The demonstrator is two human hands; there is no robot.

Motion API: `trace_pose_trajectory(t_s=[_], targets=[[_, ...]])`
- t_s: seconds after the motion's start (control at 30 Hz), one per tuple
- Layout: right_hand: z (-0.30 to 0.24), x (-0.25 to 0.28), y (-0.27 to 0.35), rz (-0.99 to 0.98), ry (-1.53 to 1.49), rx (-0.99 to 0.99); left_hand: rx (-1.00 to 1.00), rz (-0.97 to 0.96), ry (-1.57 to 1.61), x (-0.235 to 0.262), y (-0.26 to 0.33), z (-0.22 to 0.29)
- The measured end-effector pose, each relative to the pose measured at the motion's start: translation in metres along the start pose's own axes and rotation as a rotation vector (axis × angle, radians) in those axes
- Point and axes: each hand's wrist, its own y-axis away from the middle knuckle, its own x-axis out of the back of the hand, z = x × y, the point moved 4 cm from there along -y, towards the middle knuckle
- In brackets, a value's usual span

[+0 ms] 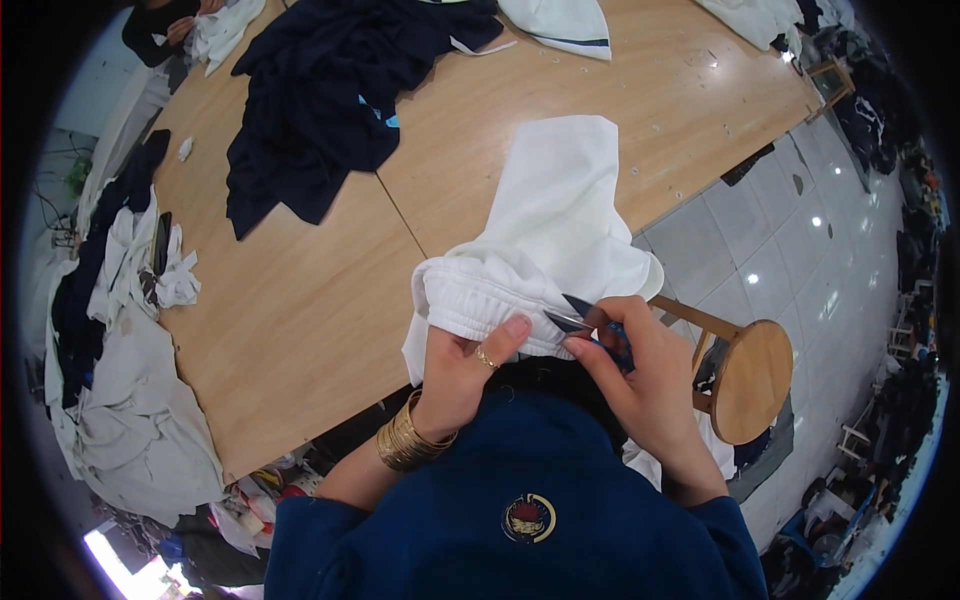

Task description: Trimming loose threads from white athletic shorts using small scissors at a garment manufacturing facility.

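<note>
A white garment [550, 190] with a gathered elastic waistband [470, 300] lies over the near table edge, in front of my body. My left hand [465, 375] grips the waistband, the thumb on top and the other fingers hidden inside or under the cloth. In my right hand [640, 375] is a pair of small scissors [568, 322] with dark blue handles, mostly covered by my fingers. Their blades are apart and point left, at the right part of the waistband. My right thumb and fingers are closed round the handles, close to the cloth.
Dark navy garments [320, 90] are heaped on the wooden table [300, 330] at the far left. Another white piece [560, 22] lies at the far edge. White and dark cloth [140, 400] hangs at the left. A round wooden stool [752, 382] stands at my right. Far left, another person's hand [180, 30] holds white cloth.
</note>
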Motion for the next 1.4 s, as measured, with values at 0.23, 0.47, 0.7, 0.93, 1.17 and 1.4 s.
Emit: trace_pose_trajectory(t_s=[0.23,0.47,0.7,0.93,1.17,1.4], targets=[[0.000,0.000,0.002,0.057,0.048,0.034,-0.121,-0.022,-0.043,-0.006,0.002,0.006],[0.001,0.001,0.006,0.178,-0.067,0.030,-0.001,-0.019,-0.004,-0.003,0.002,0.000],[-0.003,-0.006,0.008,0.140,0.000,0.024,0.018,0.029,0.042,-0.010,0.001,0.003],[0.000,-0.006,0.009,0.101,0.052,-0.040,0.028,0.048,0.060,-0.012,0.002,0.004],[0.003,-0.009,0.009,0.129,0.007,-0.017,0.028,0.001,-0.059,-0.010,0.003,0.003],[0.005,-0.014,0.008,0.137,-0.070,-0.005,0.058,0.025,0.004,-0.010,0.001,0.004]])
